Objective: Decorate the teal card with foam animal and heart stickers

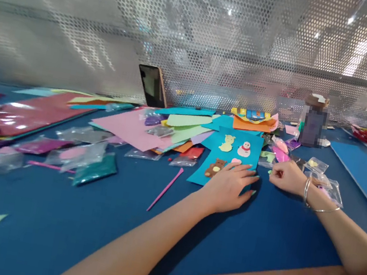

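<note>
My left hand (231, 185) lies with outstretched fingers over the lower right of a bright blue card (198, 175). On that card are a brown bear figure (214, 168), a pale yellow animal figure (227, 143) and a white and pink snowman figure (244, 149). A pink shape (236, 161) is partly covered by my left fingers. Right of the card, my right hand (288, 176) is closed, its fingers curled in at the tabletop. Whatever it holds, if anything, is hidden. Small clear packets (332, 190) of clay-like material sit beside my right wrist.
Coloured paper sheets (135, 129) and plastic packets (95, 169) spread across the left and back. A pink stick (165, 190) lies left of the card. A phone (152, 86) leans on the perforated metal panel (201, 32). At right stand a bottle (313, 121) and a blue board (366, 180).
</note>
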Tool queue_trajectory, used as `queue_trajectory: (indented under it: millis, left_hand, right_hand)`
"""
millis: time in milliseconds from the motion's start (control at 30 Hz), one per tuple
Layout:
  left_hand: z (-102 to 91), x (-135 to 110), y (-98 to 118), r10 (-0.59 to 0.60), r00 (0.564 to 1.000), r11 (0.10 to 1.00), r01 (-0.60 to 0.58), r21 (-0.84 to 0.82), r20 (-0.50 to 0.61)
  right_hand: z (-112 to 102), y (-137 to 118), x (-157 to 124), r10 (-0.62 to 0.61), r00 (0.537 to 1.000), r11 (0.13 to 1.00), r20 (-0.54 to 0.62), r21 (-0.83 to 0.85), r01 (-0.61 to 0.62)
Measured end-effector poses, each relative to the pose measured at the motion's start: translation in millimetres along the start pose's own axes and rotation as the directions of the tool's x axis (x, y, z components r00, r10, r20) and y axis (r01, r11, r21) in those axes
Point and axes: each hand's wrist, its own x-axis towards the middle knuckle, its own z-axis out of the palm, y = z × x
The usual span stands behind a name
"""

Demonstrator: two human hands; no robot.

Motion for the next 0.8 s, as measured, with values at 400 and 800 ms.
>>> queue_trajectory:
  millis: [400,800]
  left_hand:
    - [-12.8,1,-14,-0.091,0.974,0.996,0.087,0.028,0.209]
    - [-0.3,3,-15,-0.107,0.977,0.991,0.089,0.105,0.183]
  right_hand:
    - [-3,2,-29,0.137,0.986,0.967,-0.097,-0.205,-0.154]
    - [3,-4,-33,0.107,0.972,0.873,-0.207,-0.449,-0.191]
